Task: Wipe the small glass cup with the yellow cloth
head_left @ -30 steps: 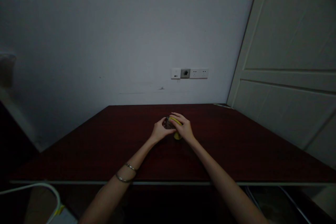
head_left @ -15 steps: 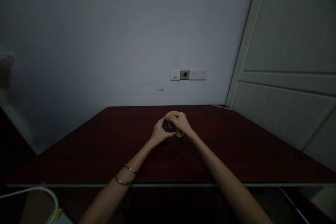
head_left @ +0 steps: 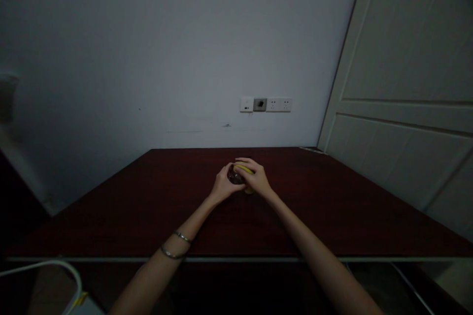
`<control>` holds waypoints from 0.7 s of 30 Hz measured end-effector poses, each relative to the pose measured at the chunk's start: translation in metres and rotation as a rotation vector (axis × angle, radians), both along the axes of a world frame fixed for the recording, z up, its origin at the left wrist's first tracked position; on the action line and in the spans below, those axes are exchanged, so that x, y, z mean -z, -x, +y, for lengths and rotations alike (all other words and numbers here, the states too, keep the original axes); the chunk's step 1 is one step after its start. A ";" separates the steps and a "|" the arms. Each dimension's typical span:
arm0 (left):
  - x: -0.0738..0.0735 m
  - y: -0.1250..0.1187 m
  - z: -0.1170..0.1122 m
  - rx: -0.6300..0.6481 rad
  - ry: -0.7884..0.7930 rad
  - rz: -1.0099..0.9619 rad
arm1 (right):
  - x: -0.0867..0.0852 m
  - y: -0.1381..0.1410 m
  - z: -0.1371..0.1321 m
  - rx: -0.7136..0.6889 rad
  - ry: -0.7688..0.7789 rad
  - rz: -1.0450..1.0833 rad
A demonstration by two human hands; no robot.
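Yellow item [head_left: 244, 169]: curved, material unclear | right hand [head_left: 260, 180]: gripping it | left hand [head_left: 222, 187]: cupping glossy round object [head_left: 234, 176]

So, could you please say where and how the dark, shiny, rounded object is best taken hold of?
Probably around its curved left side, coming from the left, where the left hand cups the dark, shiny, rounded object; that rounded outline suits a wrapping hold. The right hand and the yellow, soft-looking piece hide its right side.
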State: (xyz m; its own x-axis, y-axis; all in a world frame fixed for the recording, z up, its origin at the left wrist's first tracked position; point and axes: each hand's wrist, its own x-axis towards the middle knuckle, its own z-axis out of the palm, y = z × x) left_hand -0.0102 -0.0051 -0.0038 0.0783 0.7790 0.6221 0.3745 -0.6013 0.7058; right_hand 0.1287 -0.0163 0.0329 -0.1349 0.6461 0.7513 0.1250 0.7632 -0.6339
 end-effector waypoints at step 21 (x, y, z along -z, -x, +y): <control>-0.011 -0.005 -0.006 0.091 0.150 -0.132 | 0.006 -0.007 -0.001 -0.100 0.004 0.069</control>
